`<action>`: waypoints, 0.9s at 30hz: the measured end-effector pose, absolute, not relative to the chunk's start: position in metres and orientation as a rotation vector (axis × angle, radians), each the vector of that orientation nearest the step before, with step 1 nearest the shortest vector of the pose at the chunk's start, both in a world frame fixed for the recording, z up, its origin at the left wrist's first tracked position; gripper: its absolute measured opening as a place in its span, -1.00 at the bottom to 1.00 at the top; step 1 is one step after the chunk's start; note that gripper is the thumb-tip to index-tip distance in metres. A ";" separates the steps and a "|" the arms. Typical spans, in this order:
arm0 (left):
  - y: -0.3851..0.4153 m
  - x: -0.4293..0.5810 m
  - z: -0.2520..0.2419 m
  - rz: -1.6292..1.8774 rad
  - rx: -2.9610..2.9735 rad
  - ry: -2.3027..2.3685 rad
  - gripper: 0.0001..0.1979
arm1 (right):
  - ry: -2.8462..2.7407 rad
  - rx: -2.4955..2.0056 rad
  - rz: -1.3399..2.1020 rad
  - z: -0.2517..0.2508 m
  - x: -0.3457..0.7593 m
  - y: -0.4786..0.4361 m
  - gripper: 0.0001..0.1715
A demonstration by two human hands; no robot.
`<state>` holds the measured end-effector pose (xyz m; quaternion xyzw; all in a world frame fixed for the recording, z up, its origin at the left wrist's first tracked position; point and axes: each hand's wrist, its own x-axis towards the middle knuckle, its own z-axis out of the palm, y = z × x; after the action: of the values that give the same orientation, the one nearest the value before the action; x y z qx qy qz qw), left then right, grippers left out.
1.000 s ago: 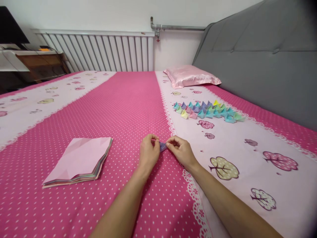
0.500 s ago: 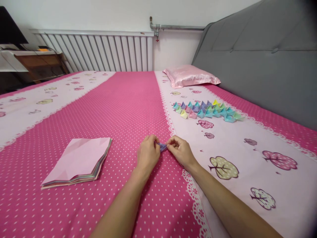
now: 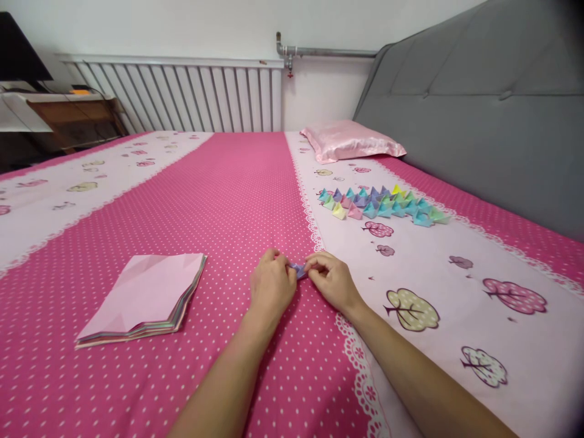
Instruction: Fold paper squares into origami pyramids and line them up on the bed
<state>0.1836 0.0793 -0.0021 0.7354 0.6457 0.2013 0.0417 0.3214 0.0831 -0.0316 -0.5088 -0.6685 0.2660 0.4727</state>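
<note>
Fingers of the left hand point(image 3: 271, 286) and right hand point(image 3: 332, 281) pinch a small folded blue paper point(image 3: 298, 270) between them, low over the bed point(image 3: 237, 194), beside a paper stack point(image 3: 146, 296).

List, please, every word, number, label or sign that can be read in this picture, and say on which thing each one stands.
There is none to read. The stack of paper sheets, the small folded paper pinched between the left hand and the right hand, and the row of folded paper pieces bear no writing. The bedsheet shows only dots and tree drawings. The things on the shelf are too small to tell.
</note>
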 end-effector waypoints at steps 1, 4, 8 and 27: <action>0.080 0.183 -0.003 0.612 2.255 1.965 -0.76 | -1.684 -1.259 0.595 -0.031 0.321 0.082 -0.80; 0.081 0.183 -0.004 0.594 2.270 1.901 -0.72 | -1.823 -1.324 0.468 -0.029 0.319 0.077 -0.73; 0.082 0.182 -0.006 0.562 2.271 1.801 -0.71 | -2.031 -1.405 0.323 -0.028 0.317 0.070 -0.69; 0.082 0.182 -0.011 0.520 2.272 1.845 -0.75 | -1.963 -1.442 0.290 -0.027 0.315 0.069 -0.71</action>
<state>0.1821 0.0825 -0.0106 0.7616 0.6184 0.1742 0.0845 0.3146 0.0694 -0.0273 -0.5535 -0.7532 0.1113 0.3376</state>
